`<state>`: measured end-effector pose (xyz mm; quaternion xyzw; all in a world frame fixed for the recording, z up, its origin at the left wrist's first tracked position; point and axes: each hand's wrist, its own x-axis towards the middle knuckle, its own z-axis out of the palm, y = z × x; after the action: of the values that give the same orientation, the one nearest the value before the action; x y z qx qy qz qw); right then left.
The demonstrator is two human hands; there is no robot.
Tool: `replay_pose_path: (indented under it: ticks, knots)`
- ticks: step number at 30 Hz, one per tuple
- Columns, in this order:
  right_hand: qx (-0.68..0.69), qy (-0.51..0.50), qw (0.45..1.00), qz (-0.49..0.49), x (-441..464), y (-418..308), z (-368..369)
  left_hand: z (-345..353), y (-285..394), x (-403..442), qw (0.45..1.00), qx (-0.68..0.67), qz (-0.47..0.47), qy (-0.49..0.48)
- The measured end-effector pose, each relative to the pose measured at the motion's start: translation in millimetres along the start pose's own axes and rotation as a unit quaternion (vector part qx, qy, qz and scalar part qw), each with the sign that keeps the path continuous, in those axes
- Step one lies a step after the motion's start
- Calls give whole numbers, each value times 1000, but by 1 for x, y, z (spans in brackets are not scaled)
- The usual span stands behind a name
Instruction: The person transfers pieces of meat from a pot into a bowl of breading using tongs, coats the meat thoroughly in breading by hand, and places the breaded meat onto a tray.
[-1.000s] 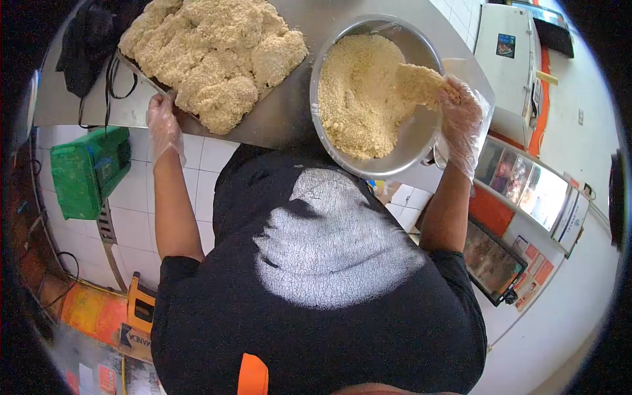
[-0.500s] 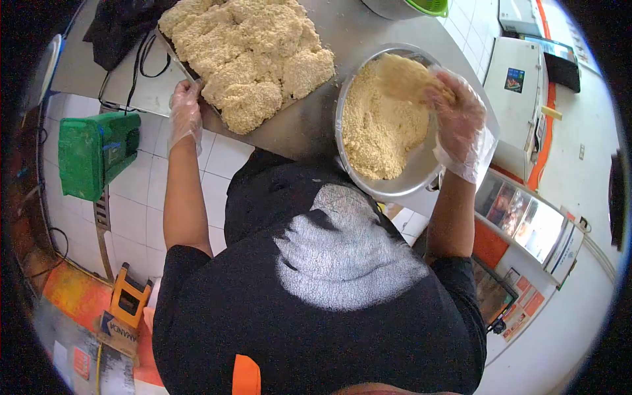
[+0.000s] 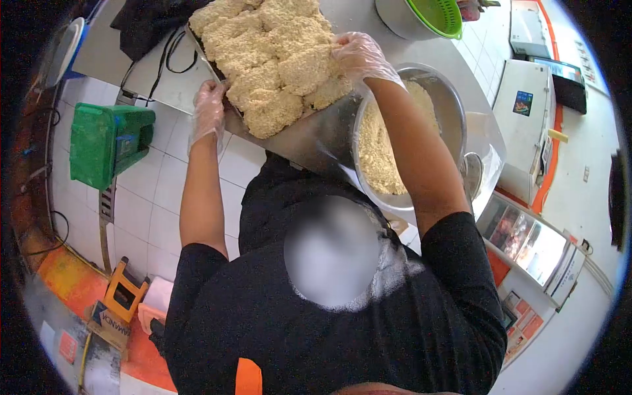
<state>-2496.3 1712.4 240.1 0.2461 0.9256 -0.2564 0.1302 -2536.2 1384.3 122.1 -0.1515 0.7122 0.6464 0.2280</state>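
A tray (image 3: 209, 58) of crumb-coated pieces (image 3: 276, 56) lies on the metal table, the pieces packed side by side. My left hand (image 3: 209, 108), in a clear plastic glove, is closed on the tray's near left edge. At the tray's right side, my gloved right hand (image 3: 363, 58) has its fingers bent against the outer pieces. Whether those fingers grip a piece or the rim is hidden. Below my right forearm stands a round metal bowl (image 3: 454, 108) with pale yellow crumbs (image 3: 378, 155), partly covered by the arm.
A metal pot (image 3: 395, 20) with a green strainer (image 3: 447, 16) stands at the table's far edge. Black cloth (image 3: 148, 29) and a cable (image 3: 172, 56) lie left of the tray. A green bin (image 3: 99, 145) is on the tiled floor, left of the table.
My right hand has moved left from above the bowl, where it held a coated piece, to the tray's right side. My left hand stays at the tray. The whole view has shifted slightly.
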Motion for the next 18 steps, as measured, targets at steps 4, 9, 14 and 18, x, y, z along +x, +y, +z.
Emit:
replay_pose_path:
  ticks: [4,9,14,18]
  knots:
    - [4,-24,1000,3,-2,2,-6,1,0,-2,1000,-10,-5,-14]
    - [33,48,996,-67,-21,9,-31,-1,23,-24,999,26,17,-27]
    - [170,138,975,-46,-86,36,-112,-4,0,-52,999,14,36,6]
    - [278,158,945,75,-143,132,-126,9,-32,-81,986,-153,-38,45]
